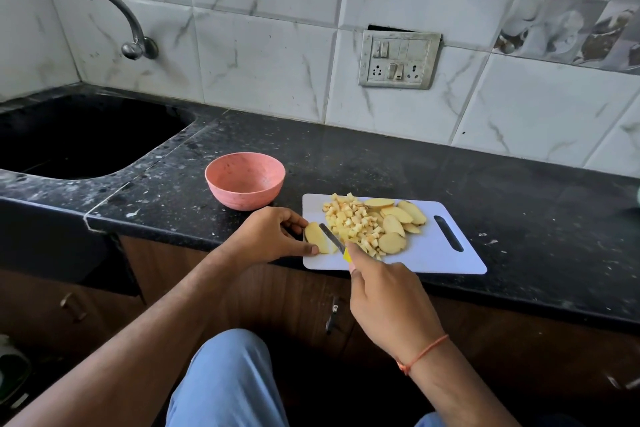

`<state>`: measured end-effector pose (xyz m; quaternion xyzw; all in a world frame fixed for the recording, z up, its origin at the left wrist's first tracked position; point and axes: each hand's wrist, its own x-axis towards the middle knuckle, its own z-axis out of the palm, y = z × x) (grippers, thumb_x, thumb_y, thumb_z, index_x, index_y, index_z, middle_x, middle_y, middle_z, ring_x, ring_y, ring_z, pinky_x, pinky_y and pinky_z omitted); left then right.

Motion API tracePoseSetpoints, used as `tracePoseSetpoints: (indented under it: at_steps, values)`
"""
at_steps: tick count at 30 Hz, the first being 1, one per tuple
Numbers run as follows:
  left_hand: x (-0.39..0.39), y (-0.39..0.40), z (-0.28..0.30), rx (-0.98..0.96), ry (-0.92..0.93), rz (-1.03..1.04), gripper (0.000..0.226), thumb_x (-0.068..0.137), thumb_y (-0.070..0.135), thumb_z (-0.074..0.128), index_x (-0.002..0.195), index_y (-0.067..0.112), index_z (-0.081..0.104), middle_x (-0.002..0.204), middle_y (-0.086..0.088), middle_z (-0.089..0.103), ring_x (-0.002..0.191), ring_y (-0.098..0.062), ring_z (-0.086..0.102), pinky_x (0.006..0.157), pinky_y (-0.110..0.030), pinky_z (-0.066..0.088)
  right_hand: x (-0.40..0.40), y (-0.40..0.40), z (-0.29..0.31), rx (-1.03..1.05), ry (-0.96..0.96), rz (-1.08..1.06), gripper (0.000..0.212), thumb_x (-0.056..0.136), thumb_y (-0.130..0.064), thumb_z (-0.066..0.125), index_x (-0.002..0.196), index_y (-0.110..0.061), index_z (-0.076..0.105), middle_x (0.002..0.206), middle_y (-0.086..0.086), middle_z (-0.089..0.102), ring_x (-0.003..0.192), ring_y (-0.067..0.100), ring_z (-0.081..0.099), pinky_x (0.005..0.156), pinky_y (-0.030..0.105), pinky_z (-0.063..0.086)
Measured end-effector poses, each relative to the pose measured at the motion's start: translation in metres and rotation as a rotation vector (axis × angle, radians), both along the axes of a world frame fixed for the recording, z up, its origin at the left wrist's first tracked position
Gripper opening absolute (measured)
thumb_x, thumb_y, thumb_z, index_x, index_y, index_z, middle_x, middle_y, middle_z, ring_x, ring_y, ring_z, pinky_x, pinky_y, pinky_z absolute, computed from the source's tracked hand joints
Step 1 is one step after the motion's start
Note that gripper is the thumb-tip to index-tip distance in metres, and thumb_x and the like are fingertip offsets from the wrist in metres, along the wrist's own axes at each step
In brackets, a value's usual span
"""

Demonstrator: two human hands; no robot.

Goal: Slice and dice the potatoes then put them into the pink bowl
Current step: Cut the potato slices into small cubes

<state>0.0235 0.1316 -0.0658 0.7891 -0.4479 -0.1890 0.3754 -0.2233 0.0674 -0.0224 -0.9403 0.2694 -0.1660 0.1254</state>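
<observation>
Left hand (pixel 268 236) pins a potato slice (pixel 317 237) at the cutting board (pixel 433 253) left edge; right hand (pixel 388 298) grips the knife (pixel 332 241). Pink bowl (pixel 245 180) empty, nearby on table. Risk: fingertips close to blade, slice near edge could slide off.

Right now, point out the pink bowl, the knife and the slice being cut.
pink bowl (pixel 242 198): head view, on its outer front wall.
knife (pixel 331 237): head view, mid-blade, between slice and diced pile.
potato slice (pixel 317 236): head view, on its cut face, left end of the board.
</observation>
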Motion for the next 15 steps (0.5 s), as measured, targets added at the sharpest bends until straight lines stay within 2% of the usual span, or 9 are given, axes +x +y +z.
tracePoseSetpoints:
  at_steps: [6,15]
  values:
    - [0.002,0.0,-0.004,-0.013,0.023,0.011,0.061,0.063,0.049,0.1,0.115,0.028,0.076,0.095,0.012,0.075,0.07,0.003,0.066,0.064,-0.013,0.051,0.032,-0.007,-0.005,-0.035,0.031,0.005,0.051,0.107,-0.027,0.042,0.158,-0.027,0.041,0.101,0.003,0.074,0.09,0.022,0.067,0.065,0.029,0.038]
    - [0.0,0.001,-0.006,-0.039,-0.017,0.028,0.059,0.064,0.049,0.1,0.114,0.028,0.078,0.094,0.013,0.075,0.072,0.004,0.067,0.065,-0.012,0.051,0.052,0.0,-0.004,-0.073,0.179,-0.038,0.057,0.103,-0.017,0.044,0.159,-0.021,0.035,0.1,0.008,0.07,0.09,0.026,0.065,0.065,0.034,0.045]
